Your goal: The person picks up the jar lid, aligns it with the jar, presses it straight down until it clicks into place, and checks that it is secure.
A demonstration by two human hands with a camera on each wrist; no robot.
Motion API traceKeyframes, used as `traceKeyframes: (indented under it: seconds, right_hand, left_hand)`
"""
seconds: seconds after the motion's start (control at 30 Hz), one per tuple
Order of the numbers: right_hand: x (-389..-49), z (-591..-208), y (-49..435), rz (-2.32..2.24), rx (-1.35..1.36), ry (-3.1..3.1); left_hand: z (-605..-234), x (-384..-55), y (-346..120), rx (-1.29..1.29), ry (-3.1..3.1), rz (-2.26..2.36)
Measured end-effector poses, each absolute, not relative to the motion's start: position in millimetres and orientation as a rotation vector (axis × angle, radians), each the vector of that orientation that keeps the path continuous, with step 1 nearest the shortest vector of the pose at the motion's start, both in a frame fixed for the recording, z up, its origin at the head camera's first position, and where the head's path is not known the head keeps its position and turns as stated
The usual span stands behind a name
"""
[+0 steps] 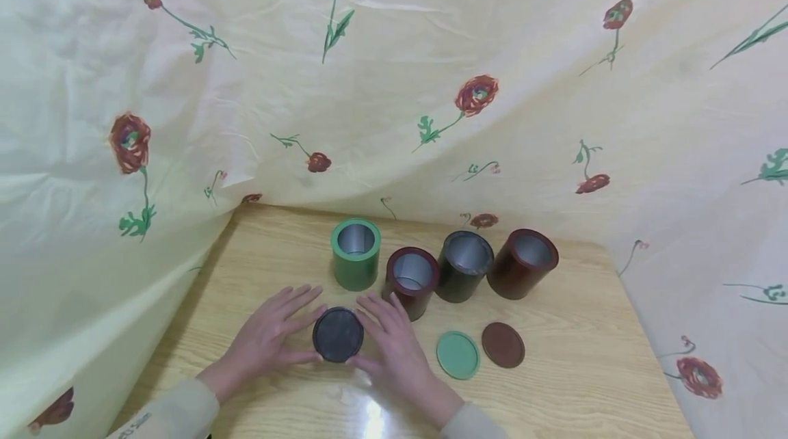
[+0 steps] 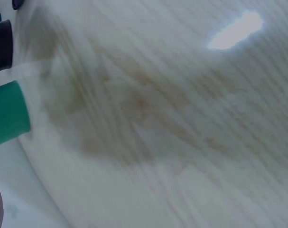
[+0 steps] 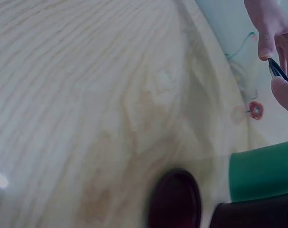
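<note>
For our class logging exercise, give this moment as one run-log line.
left hand: holds black lid | right hand: holds same lid, opposite side | four canisters: uncovered | green lid, brown lid: flat on table

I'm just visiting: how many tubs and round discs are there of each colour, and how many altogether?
Green: 2, one green tub and one green disc
Black: 2, one black tub and one black disc, the one in the hands
Dark reddish: 3, two reddish tubs and one reddish disc
Total: 7
</note>
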State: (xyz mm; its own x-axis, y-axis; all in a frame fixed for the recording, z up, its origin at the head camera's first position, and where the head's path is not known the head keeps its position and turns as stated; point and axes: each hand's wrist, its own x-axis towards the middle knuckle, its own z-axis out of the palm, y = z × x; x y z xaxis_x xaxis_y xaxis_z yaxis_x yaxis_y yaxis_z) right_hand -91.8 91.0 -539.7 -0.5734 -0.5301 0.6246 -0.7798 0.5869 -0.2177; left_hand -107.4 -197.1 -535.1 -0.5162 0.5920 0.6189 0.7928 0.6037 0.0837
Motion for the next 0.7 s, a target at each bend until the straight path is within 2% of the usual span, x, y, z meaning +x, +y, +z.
traceKeyframes:
  seconds: [0.7]
  right_hand:
    - [-117.9, -489.1, 135.7, 0.646, 0.98, -2.282]
  left_hand:
    - [-488.3, -146.8, -153.0, -1.138, -2.18, -0.457]
